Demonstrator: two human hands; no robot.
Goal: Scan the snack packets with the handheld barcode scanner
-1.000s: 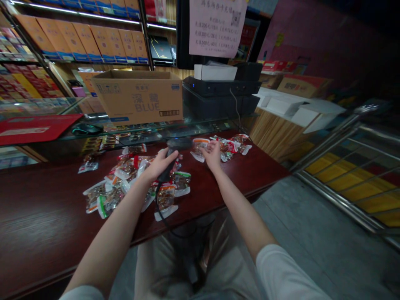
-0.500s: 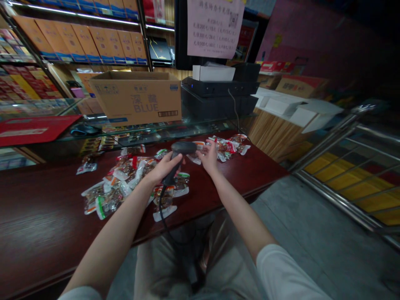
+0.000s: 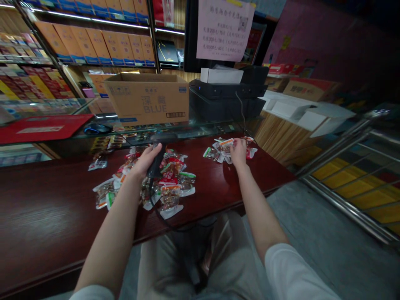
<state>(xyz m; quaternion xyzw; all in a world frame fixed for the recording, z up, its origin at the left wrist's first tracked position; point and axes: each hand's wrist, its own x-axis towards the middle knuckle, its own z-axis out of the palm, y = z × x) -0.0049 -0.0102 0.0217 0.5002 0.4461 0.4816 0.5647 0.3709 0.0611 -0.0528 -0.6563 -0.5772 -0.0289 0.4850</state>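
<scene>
My left hand point(image 3: 146, 161) is wrapped round the handle of a black handheld barcode scanner point(image 3: 156, 160), which it holds above a spread pile of small clear snack packets point(image 3: 170, 196) with red, green and orange ends. The scanner's cord hangs down over the table edge. Farther right, my right hand point(image 3: 239, 151) is down at a smaller heap of similar packets point(image 3: 214, 154). Its fingers are closed on an orange-striped snack packet point(image 3: 226, 143) at the top of that heap; the fingertips are partly hidden.
Behind the dark red table point(image 3: 46, 208) runs a glass counter with an open cardboard box point(image 3: 150, 102), a computer mouse point(image 3: 98, 128), a red folder point(image 3: 46, 128) and a black cash drawer point(image 3: 225, 106). A metal railing point(image 3: 343, 200) stands at right.
My right hand has moved right, away from the scanner, bringing the orange-striped packet to the smaller heap. My left hand and the scanner have shifted left over the larger pile.
</scene>
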